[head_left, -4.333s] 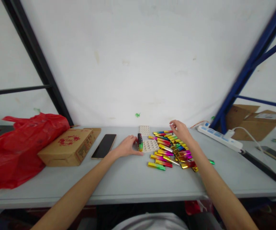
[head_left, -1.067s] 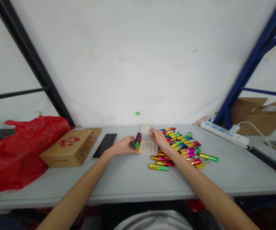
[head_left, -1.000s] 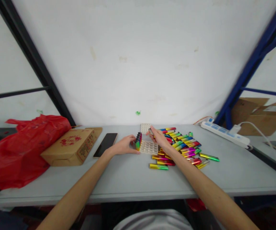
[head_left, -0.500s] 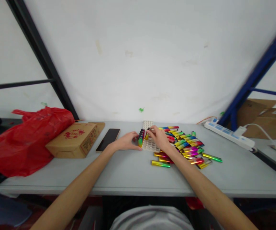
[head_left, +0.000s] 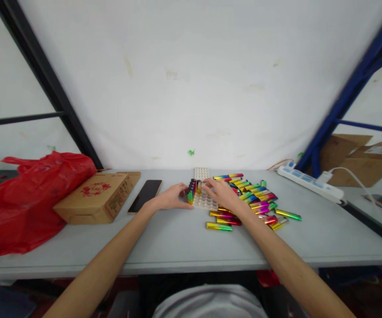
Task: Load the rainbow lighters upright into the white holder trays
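At my far left, a red plastic bag (head_left: 38,205) slumps against a cardboard box (head_left: 93,198); a phone (head_left: 146,195) lies flat next. My left fingers (head_left: 179,187) curve round a row of dark-topped shiny tubes (head_left: 190,193), upright along the left edge of a pale holed tray (head_left: 207,203), probably to steady them; how firmly they press, I can't tell. Just right of that row stands one gold tube (head_left: 199,187). My right fingers (head_left: 212,183) are loose beside it, not wrapped round anything; whether a tip touches, I can't make out. A heap of loose tubes (head_left: 259,197) lies on the counter (head_left: 177,247) by my right forearm, seemingly kept there for easy reach. Beyond sits a power strip (head_left: 310,183).
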A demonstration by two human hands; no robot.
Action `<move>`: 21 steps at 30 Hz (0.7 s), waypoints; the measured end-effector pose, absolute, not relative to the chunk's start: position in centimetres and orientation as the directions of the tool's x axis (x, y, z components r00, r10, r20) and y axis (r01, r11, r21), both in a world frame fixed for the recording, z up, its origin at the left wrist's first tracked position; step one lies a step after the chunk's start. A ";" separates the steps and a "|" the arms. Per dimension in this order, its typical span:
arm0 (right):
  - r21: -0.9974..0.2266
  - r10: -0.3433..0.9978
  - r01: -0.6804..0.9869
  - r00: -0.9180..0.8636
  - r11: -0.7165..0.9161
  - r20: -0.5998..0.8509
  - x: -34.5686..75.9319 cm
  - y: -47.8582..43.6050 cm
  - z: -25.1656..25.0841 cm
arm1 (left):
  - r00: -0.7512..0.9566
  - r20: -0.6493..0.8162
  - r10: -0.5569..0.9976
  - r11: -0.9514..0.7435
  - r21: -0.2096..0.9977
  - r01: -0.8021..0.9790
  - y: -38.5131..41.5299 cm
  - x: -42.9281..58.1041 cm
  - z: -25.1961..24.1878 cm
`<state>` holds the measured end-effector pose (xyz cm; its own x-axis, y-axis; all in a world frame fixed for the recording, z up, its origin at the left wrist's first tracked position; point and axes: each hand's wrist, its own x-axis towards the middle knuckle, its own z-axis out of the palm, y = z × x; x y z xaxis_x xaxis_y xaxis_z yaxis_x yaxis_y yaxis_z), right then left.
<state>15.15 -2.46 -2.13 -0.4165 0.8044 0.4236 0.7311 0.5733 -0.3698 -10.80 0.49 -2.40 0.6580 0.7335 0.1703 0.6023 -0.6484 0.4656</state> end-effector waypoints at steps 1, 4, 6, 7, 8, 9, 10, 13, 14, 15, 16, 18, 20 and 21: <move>-0.369 0.804 0.736 -0.401 0.568 0.438 15.7 -2.5 -2.0 | 0.655 0.164 0.737 -0.642 0.473 0.604 0.5 -10.8 -2.4; -0.334 0.828 0.794 -0.343 0.508 0.443 17.9 -2.3 -1.8 | 0.651 0.142 0.745 -0.626 0.485 0.611 0.4 -10.7 -2.1; -0.290 0.847 0.846 -0.296 0.447 0.441 19.8 -1.7 -1.7 | 0.650 0.137 0.748 -0.623 0.483 0.615 0.3 -10.6 -1.9; -0.269 0.854 0.868 -0.273 0.417 0.442 20.9 -1.4 -1.7 | 0.648 0.137 0.749 -0.622 0.484 0.616 0.3 -10.6 -1.9; -0.254 0.861 0.887 -0.245 0.385 0.447 21.9 -0.9 -1.7 | 0.647 0.138 0.750 -0.620 0.487 0.615 0.2 -10.6 -1.9; -0.243 0.865 0.901 -0.223 0.359 0.449 22.9 -0.4 -1.7 | 0.646 0.138 0.751 -0.618 0.492 0.613 0.2 -10.6 -1.9; -0.235 0.869 0.913 -0.201 0.334 0.452 23.9 0.2 -1.7 | 0.644 0.137 0.752 -0.614 0.499 0.611 0.2 -10.6 -1.9; -0.185 0.882 0.942 -0.174 0.279 0.439 26.2 2.3 -1.8 | 0.633 0.133 0.762 -0.597 0.521 0.610 0.2 -10.7 -2.1; -0.159 0.895 0.951 -0.183 0.266 0.406 26.6 3.0 -1.8 | 0.629 0.127 0.767 -0.590 0.525 0.613 0.2 -10.8 -2.1; -0.133 0.914 0.958 -0.195 0.256 0.356 27.0 3.7 -1.8 | 0.626 0.120 0.770 -0.584 0.527 0.617 0.2 -10.8 -2.2; -0.111 0.933 0.963 -0.203 0.245 0.296 27.3 4.3 -1.8 | 0.624 0.113 0.773 -0.579 0.528 0.621 0.2 -10.8 -2.2; -0.084 0.961 0.971 -0.206 0.225 0.186 27.7 5.2 -1.8 | 0.629 0.104 0.770 -0.581 0.523 0.624 0.2 -10.8 -2.2; -0.080 0.969 0.973 -0.205 0.217 0.138 27.9 5.6 -1.7 | 0.635 0.106 0.765 -0.587 0.521 0.620 0.1 -10.9 -2.2; -0.084 0.969 0.972 -0.205 0.217 0.135 28.0 5.6 -1.6 | 0.637 0.106 0.764 -0.589 0.520 0.619 0.1 -10.9 -2.1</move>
